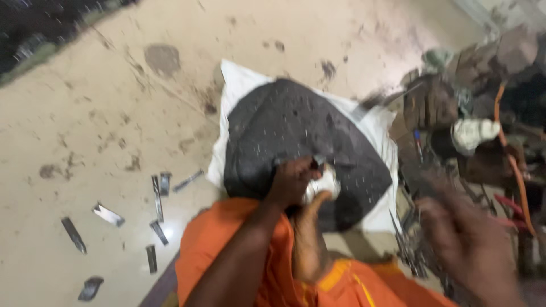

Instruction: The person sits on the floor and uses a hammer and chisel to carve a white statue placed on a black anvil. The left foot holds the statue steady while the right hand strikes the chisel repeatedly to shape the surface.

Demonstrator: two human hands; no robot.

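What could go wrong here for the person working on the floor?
The left hand pins a small white part on the dark pad with a bare foot beside it, so a slip could hurt the toes. Metal strips lie loose on the floor and might cut skin. The right hand is blurred near a pile of tools; it could snag.

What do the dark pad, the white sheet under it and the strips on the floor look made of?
Dark pad: seemingly rubber or felt, matte charcoal with pale specks. White sheet: likely woven sacking or cloth, limp and creased. Strips: apparently metal, flat and grey, catching glints. Blur leaves all three uncertain.
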